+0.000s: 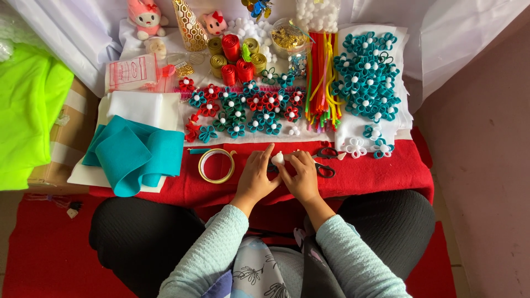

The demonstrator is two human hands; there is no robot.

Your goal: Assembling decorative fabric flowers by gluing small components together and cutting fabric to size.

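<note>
Item, as I view it from the head camera: both forearms in pale knit sleeves rise from the bottom centre and meet at mid-frame over the red cloth [381,171]. Left hand [255,175], fingers curled, forefinger stretched up, touching a small white pompom [279,158]. Right hand [301,175], fingers narrowed, pinching the same pompom from the other side. Teal felt [135,154], folded, left of centre. Teal flower pile [367,74], upper right. Chenille stems [323,83], a bundle beside it. Tape ring [216,165], just left of the left hand. Scissors [327,168], black-handled, just right of the right hand.
</note>
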